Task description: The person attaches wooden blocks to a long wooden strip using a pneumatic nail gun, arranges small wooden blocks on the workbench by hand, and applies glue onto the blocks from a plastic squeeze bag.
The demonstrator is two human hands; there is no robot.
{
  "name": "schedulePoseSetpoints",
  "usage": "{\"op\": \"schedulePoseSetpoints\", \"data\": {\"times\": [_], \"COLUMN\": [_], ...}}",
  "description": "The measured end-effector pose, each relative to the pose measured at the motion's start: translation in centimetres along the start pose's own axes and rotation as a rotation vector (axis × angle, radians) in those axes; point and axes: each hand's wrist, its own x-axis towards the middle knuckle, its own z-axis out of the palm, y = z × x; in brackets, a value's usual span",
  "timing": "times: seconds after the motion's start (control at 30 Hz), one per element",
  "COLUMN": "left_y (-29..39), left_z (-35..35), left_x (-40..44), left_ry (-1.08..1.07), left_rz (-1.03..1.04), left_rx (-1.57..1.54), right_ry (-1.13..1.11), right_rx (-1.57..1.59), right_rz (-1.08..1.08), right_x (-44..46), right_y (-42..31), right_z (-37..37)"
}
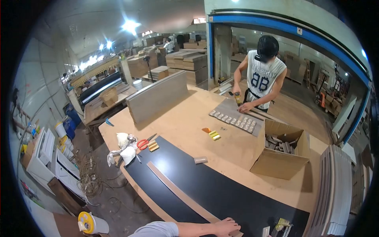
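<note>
My left hand (227,227) reaches in from the bottom edge below a grey sleeve. Its fingers curl over the near end of a long, narrow brown strip (177,190). This strip lies lengthwise on a glossy black panel (233,192). My right hand is out of sight. Near the bottom right, on the panel, sits a small tool with a yellow-green part (282,225), too unclear to name. A short brown curved piece (200,160) rests at the panel's far edge. Red-handled scissors (145,143) lie at the panel's left end, beside small yellowish blocks (153,146).
Across the wooden table (177,118) a co-worker (265,75) handles a yellow tool over a board with S-shaped pieces (237,119). A cardboard box (276,164) of offcuts stands at right. A grey panel (160,96) stands on edge. White bags (127,148) lie at left.
</note>
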Motion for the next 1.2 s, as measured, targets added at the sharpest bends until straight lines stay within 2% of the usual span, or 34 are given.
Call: {"op": "schedulePoseSetpoints", "data": {"times": [0.07, 0.13, 0.17, 0.2, 0.23, 0.27, 0.3, 0.37, 0.4, 0.47, 0.73, 0.83, 0.93, 1.2], "left_y": [2.7, 3.1, 3.3, 3.2, 3.9, 4.8, 4.3, 3.4, 3.2, 2.6, 2.6, 2.3, 3.4, 3.4], "left_z": [-1.6, -0.9, -0.7, -1.0, -2.8, -4.8, -5.6, -6.2, -6.1, -5.7, -3.1, -1.4, -1.1, -0.1], "left_x": [-1.3, -3.0, -3.6, -4.0, -4.0, -4.0, -3.9, -3.7, -3.9, -3.6, -1.8, -0.4, 0.3, 1.7], "left_ry": [-0.149, -0.061, -0.048, -0.011, -0.031, -0.104, -0.098, -0.053, 0.049, 0.11, 0.091, 0.147, 0.141, 0.029], "left_rz": [-0.074, 0.023, 0.051, 0.083, 0.089, -0.002, 0.008, 0.008, 0.029, 0.017, -0.014, 0.092, 0.081, 0.032], "left_rx": [-0.138, -0.049, -0.04, -0.007, 0.04, 0.063, 0.043, 0.154, 0.143, 0.099, 0.001, -0.029, 0.031, 0.041], "right_ry": [-0.091, -0.121, -0.206, -0.127, -0.187, -0.181, -0.206, -0.262, -0.352, -0.403, -0.349, -0.314, -0.289, -0.297], "right_rx": [-0.003, -0.118, 0.088, -0.013, -0.19, -0.239, -0.213, -0.254, -0.265, -0.209, -0.176, -0.143, -0.122, -0.103], "right_rz": [-0.025, -0.184, -0.118, -0.31, -0.352, -0.411, -0.421, -0.386, -0.334, -0.276, -0.24, -0.245, -0.258, -0.272], "right_x": [0.2, 0.5, 1.1, 0.9, 0.8, 0.6, 0.4, -0.9, -1.3, -1.8, -2.8, -3.2, -3.4, -3.1], "right_y": [1.6, -0.1, 3.4, 3.8, 0.1, -1.0, -1.5, -1.5, -2.3, -2.5, -1.6, -1.4, -1.1, -0.3], "right_z": [0.7, 0.7, 2.7, 3.9, 2.6, 2.7, 3.0, 3.4, 2.8, 2.4, 2.5, 2.7, 2.8, 2.8]}}
